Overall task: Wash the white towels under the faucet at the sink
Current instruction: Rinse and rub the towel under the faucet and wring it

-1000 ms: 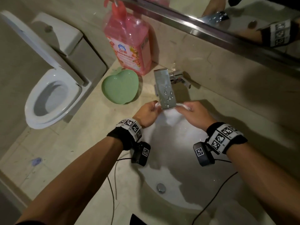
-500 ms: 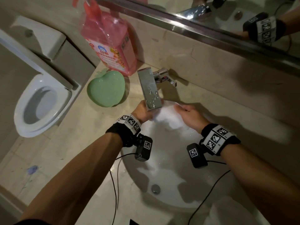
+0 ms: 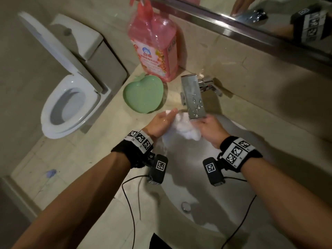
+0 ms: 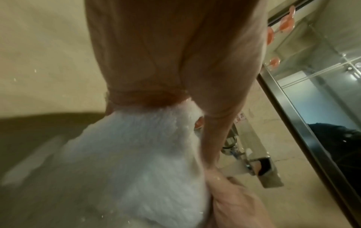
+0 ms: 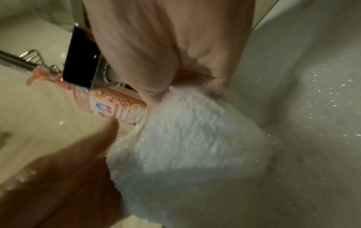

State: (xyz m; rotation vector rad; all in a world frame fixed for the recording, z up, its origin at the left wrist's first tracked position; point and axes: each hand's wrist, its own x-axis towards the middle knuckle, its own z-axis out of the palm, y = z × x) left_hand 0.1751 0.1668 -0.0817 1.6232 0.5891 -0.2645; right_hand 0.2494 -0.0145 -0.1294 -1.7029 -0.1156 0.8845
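A wet white towel (image 3: 185, 131) is bunched between my two hands at the back of the white sink (image 3: 206, 186), just under the chrome faucet spout (image 3: 195, 99). My left hand (image 3: 169, 115) grips the towel's left side, with a corner sticking out past its fingers. My right hand (image 3: 200, 124) grips the right side, directly below the spout's tip. In the left wrist view my left hand (image 4: 156, 98) curls onto the towel (image 4: 140, 154). In the right wrist view my right hand (image 5: 193, 81) pinches the towel (image 5: 195, 131), and water drops fly off it.
A pink soap bottle (image 3: 154, 45) and a green heart-shaped dish (image 3: 142, 94) stand left of the faucet on the beige counter (image 3: 80, 159). The sink drain (image 3: 186, 206) lies below my wrists. A toilet (image 3: 66, 105) sits far left; a mirror (image 3: 269, 13) runs above.
The towel was stretched out between my hands under the spout; my hands have since come together and bunched it up. My view shifted slightly.
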